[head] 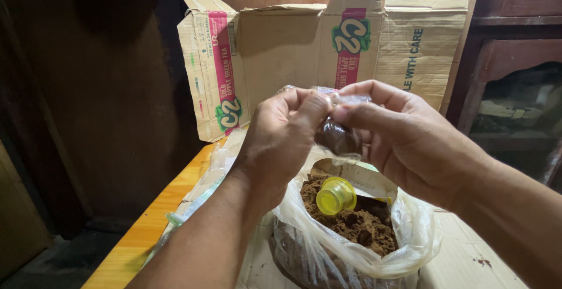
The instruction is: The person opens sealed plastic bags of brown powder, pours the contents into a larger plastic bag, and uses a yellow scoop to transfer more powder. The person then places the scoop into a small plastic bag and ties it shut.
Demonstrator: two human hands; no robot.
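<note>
My left hand (280, 140) and my right hand (404, 137) meet in the middle of the head view, both pinching the top of a small clear plastic packet (338, 136) filled with dark brown powder. The packet hangs between my fingertips. Directly below it sits a large clear plastic bag (374, 257) rolled open, full of the same brown powder (357, 222). A small yellow plastic cup (335, 195) lies on its side on the powder.
A flattened brown cardboard box (281, 49) with pink and green printing stands upright behind my hands. The big bag rests on cardboard on a yellow wooden table (152, 219). Loose clear plastic (205, 189) lies at the left. Dark wooden shelves (515, 78) stand at right.
</note>
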